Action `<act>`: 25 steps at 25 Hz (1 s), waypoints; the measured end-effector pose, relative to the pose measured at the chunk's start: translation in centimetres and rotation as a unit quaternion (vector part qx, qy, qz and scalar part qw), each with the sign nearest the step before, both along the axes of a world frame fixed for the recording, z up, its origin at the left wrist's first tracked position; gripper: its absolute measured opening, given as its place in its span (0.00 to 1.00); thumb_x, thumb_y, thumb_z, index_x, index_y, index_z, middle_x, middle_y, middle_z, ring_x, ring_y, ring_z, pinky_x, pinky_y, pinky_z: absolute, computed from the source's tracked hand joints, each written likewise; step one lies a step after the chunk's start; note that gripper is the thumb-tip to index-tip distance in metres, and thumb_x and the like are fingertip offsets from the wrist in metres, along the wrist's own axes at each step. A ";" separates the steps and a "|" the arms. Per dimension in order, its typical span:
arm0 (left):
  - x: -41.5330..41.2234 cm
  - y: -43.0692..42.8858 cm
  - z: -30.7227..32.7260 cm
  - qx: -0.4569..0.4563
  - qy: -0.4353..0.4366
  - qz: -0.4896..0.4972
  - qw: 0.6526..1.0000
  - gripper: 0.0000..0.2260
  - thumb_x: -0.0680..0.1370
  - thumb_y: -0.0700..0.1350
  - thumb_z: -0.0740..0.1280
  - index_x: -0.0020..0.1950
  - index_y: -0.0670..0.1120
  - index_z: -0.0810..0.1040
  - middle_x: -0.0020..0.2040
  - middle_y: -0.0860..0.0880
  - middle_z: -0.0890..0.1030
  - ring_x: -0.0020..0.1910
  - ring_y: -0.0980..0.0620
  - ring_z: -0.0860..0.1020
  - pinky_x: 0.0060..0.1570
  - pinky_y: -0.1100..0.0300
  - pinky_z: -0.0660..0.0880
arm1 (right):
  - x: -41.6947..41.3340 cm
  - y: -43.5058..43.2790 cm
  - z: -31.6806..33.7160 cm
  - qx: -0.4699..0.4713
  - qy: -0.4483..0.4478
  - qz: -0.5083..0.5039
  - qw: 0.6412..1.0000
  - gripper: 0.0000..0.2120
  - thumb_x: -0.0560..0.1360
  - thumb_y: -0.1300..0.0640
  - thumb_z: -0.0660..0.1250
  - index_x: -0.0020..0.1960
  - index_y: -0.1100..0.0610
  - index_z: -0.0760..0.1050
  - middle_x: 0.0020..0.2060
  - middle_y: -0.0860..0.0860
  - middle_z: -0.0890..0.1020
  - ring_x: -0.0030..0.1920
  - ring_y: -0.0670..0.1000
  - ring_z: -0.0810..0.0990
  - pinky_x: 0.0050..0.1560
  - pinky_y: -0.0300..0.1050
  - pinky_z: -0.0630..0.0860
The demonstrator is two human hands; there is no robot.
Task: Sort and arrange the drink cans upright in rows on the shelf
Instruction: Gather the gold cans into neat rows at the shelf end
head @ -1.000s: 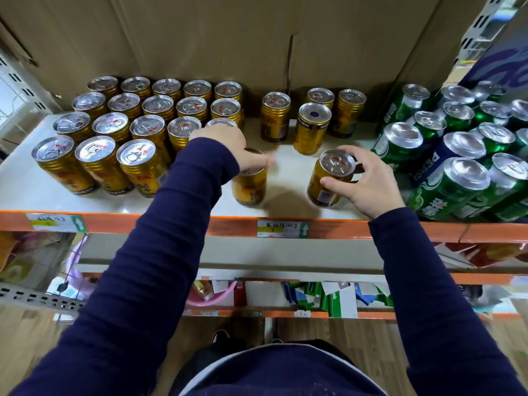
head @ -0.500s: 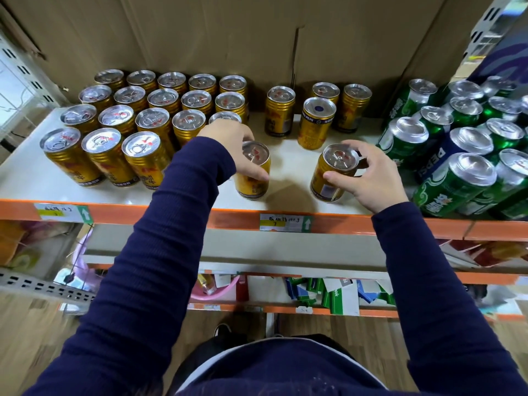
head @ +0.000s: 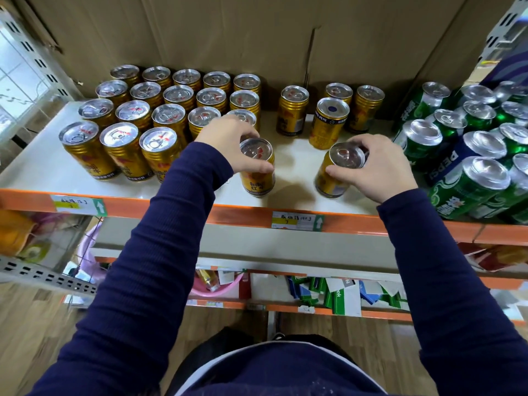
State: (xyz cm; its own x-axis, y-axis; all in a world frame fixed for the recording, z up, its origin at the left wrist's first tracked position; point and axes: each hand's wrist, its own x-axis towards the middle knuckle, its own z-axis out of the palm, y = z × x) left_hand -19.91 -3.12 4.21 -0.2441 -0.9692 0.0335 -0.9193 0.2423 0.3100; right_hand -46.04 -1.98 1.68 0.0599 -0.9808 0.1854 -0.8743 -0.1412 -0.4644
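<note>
Several gold cans (head: 123,151) stand upright in rows at the left of the white shelf (head: 43,172). My left hand (head: 228,144) grips an upright gold can (head: 258,175) by its top rim near the front edge, just right of the rows. Further right, my right hand (head: 380,170) grips another upright gold can (head: 333,178) around its top. Behind them stand three loose gold cans (head: 291,115) and one with a blue-dotted lid (head: 328,127).
Green cans (head: 468,190) and a blue Pepsi can (head: 451,161) lie piled at the right of the shelf. Cardboard (head: 257,38) backs the shelf. An orange rail (head: 243,217) with price labels runs along the front edge. Lower shelves hold boxes and a pink basin.
The left hand has shifted its can slightly left, closer to the gold rows. The right hand keeps hold of its can in nearly the same spot.
</note>
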 end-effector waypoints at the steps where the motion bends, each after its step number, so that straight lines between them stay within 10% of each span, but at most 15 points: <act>1: 0.7 0.1 0.2 -0.002 -0.005 0.003 1.000 0.31 0.65 0.64 0.72 0.60 0.47 0.77 0.56 0.46 0.78 0.53 0.48 0.74 0.49 0.56 0.73 | 0.5 0.1 0.4 0.006 -0.010 0.028 1.000 0.28 0.65 0.46 0.76 0.61 0.55 0.74 0.55 0.53 0.77 0.55 0.52 0.75 0.51 0.41 0.67; 6: 5.5 0.6 1.4 -0.023 -0.079 0.057 0.995 0.31 0.63 0.67 0.71 0.58 0.48 0.79 0.52 0.47 0.78 0.49 0.48 0.74 0.43 0.54 0.75 | 3.4 0.3 1.1 0.061 -0.010 0.086 0.994 0.31 0.65 0.57 0.75 0.67 0.55 0.71 0.61 0.53 0.75 0.60 0.53 0.73 0.56 0.38 0.65; 16: 9.3 0.6 -0.9 -0.072 -0.043 0.067 0.994 0.38 0.64 0.68 0.69 0.69 0.50 0.69 0.63 0.46 0.75 0.66 0.42 0.67 0.63 0.43 0.63 | 5.3 1.2 0.9 0.038 0.031 -0.019 0.999 0.30 0.62 0.46 0.78 0.60 0.55 0.76 0.54 0.55 0.74 0.53 0.53 0.73 0.50 0.41 0.65; 25: 10.9 1.7 -4.4 -0.152 -0.086 0.044 0.984 0.38 0.71 0.69 0.44 0.69 0.45 0.70 0.65 0.46 0.75 0.67 0.43 0.67 0.62 0.47 0.62 | 13.0 1.7 1.9 0.001 -0.004 0.114 0.993 0.31 0.64 0.50 0.78 0.64 0.57 0.74 0.57 0.54 0.76 0.55 0.49 0.72 0.53 0.37 0.65</act>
